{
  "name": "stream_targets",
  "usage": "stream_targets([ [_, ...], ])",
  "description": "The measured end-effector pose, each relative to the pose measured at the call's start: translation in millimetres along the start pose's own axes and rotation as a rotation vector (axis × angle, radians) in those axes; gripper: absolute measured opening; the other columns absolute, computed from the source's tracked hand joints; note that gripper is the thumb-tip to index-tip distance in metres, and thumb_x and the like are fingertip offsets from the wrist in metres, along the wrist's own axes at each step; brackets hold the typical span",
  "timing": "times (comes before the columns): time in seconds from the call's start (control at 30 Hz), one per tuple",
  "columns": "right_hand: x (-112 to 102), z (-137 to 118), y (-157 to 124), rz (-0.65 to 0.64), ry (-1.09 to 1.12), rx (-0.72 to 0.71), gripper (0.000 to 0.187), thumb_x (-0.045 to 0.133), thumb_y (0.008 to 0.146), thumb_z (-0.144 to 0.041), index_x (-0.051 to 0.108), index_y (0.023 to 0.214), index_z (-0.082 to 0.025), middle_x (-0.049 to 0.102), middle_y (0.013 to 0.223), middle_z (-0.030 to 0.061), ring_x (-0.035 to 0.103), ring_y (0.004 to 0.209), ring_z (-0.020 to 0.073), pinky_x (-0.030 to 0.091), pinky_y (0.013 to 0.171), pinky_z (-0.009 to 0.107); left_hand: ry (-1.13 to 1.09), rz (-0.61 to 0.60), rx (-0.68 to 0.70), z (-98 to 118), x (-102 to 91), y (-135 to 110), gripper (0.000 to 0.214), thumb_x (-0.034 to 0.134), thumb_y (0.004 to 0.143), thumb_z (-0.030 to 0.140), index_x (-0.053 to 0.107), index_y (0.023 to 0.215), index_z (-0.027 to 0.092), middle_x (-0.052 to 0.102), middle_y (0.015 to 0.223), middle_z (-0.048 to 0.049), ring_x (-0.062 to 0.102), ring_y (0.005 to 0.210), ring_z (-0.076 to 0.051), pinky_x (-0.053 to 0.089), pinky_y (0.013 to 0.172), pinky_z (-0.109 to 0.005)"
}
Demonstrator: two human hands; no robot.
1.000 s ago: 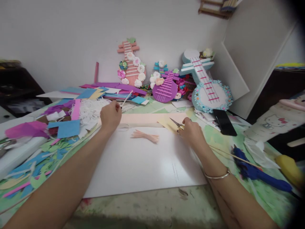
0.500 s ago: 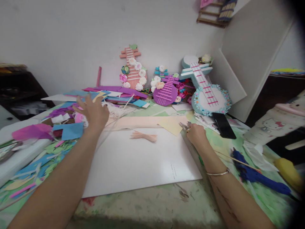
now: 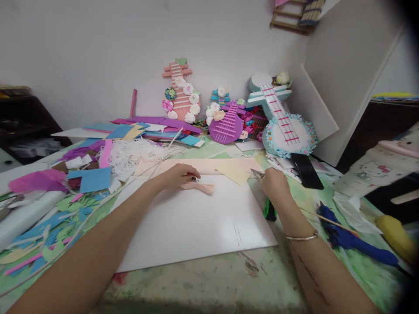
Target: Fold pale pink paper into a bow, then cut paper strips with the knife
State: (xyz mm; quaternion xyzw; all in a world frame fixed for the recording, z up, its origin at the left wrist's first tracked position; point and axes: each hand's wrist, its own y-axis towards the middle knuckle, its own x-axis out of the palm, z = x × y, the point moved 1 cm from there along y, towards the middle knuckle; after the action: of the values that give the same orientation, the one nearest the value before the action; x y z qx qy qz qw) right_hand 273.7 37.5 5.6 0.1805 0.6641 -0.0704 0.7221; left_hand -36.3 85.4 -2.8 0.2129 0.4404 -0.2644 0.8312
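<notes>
My left hand (image 3: 178, 175) rests on the white board (image 3: 193, 222), its fingertips pinched on one end of a small bundle of peach strips (image 3: 203, 188). Beyond it lie a long peach sheet (image 3: 183, 166) and a pale yellow paper piece (image 3: 236, 171). My right hand (image 3: 274, 182) sits at the board's right edge, closed around small scissors (image 3: 257, 173) whose blades point left toward the yellow paper. A silver bangle (image 3: 301, 237) is on that wrist.
Coloured foam scraps (image 3: 88, 179) and white lace (image 3: 131, 152) pile up at the left. Craft guitars, pink (image 3: 180, 93), purple (image 3: 227, 124) and blue (image 3: 281, 126), lean on the back wall. A black phone (image 3: 306, 170), a blue glue gun (image 3: 353, 242) and a thin stick (image 3: 327, 220) lie at the right.
My left hand came back from the scrap pile at the left and settled on the peach strips. My right hand with the scissors stayed near the board's right edge.
</notes>
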Motion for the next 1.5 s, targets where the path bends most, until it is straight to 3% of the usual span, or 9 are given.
stream_targets([
  [0.17,-3.5,21.3,9.9,0.000,-0.007,0.098,0.030,0.042,0.086,-0.010,0.065,0.105,-0.003,0.066,0.103,0.0257,0.065,0.100,0.0322,0.048,0.080,0.036,-0.034,-0.082,0.007,10.5,0.0,0.1,0.027,0.046,0.073,0.022,0.071,0.084,0.021,0.069,0.082,-0.0008,0.054,0.069,-0.013,0.039,0.062,-0.022],
  [0.33,-2.1,44.1,17.1,-0.039,0.017,0.177,0.031,0.049,0.082,-0.012,0.065,0.105,-0.001,0.067,0.102,0.0266,0.065,0.097,0.0335,0.049,0.074,0.035,-0.066,-0.073,-0.003,14.7,1.9,-1.6,0.025,0.048,0.071,0.022,0.071,0.081,0.021,0.066,0.073,0.0006,0.051,0.061,-0.012,0.036,0.056,-0.021],
  [0.47,-12.3,33.1,8.6,0.015,0.035,0.185,0.031,0.049,0.082,-0.015,0.065,0.105,-0.003,0.065,0.103,0.0270,0.064,0.097,0.0363,0.046,0.073,0.038,-0.105,-0.040,-0.018,18.5,4.5,-2.3,0.021,0.050,0.070,0.021,0.070,0.078,0.021,0.062,0.065,0.0019,0.049,0.055,-0.011,0.035,0.051,-0.021],
  [0.57,-19.5,-2.2,-10.2,0.113,0.102,0.034,0.027,0.042,0.091,-0.026,0.063,0.102,-0.013,0.067,0.097,0.0182,0.062,0.097,0.0287,0.044,0.077,0.034,-0.156,-0.016,-0.016,24.4,10.2,-0.9,0.018,0.052,0.070,0.020,0.068,0.076,0.019,0.060,0.061,0.0022,0.048,0.053,-0.010,0.035,0.051,-0.020],
  [0.67,-13.7,-46.3,-34.7,0.054,0.550,-0.512,0.014,0.049,0.089,-0.027,0.059,0.089,-0.017,0.067,0.086,0.0075,0.060,0.079,0.0173,0.041,0.071,0.026,-0.219,0.004,-0.010,31.6,19.8,1.6,0.014,0.051,0.072,0.021,0.065,0.074,0.018,0.058,0.059,0.0025,0.048,0.052,-0.010,0.036,0.051,-0.020],
  [0.73,-4.8,-65.7,-47.4,-0.024,0.740,-0.683,0.008,0.054,0.085,-0.026,0.054,0.086,-0.018,0.064,0.081,0.0034,0.056,0.072,0.0144,0.040,0.067,0.024,-0.265,0.005,0.000,36.3,26.7,3.1,0.014,0.050,0.073,0.022,0.063,0.074,0.017,0.058,0.059,0.0023,0.049,0.053,-0.009,0.036,0.052,-0.020],
  [0.93,11.5,-75.3,-52.1,-0.043,0.947,-0.747,0.008,0.049,0.079,-0.013,0.049,0.074,-0.019,0.056,0.074,-0.0011,0.048,0.067,0.0124,0.034,0.064,0.023,-0.371,0.003,0.016,42.4,41.2,7.0,0.012,0.052,0.073,0.024,0.061,0.072,0.015,0.057,0.058,0.0022,0.048,0.053,-0.009,0.036,0.051,-0.020],
  [1.33,20.7,-71.0,-43.5,-0.059,1.014,-0.785,0.013,0.044,0.069,-0.008,0.048,0.074,-0.020,0.055,0.073,-0.0010,0.050,0.069,0.0137,0.036,0.063,0.023,-0.551,0.044,-0.011,33.3,56.1,11.0,0.014,0.052,0.075,0.026,0.061,0.079,0.015,0.062,0.063,0.0006,0.056,0.057,-0.011,0.042,0.055,-0.021],
  [1.5,16.0,-70.8,-44.9,-0.014,0.993,-0.814,0.019,0.039,0.061,-0.004,0.043,0.068,-0.021,0.050,0.070,-0.0006,0.047,0.069,0.0147,0.033,0.062,0.023,-0.552,0.074,-0.006,37.8,58.0,11.6,0.013,0.052,0.072,0.022,0.062,0.075,0.015,0.057,0.059,0.0025,0.051,0.054,-0.009,0.038,0.052,-0.020],
])
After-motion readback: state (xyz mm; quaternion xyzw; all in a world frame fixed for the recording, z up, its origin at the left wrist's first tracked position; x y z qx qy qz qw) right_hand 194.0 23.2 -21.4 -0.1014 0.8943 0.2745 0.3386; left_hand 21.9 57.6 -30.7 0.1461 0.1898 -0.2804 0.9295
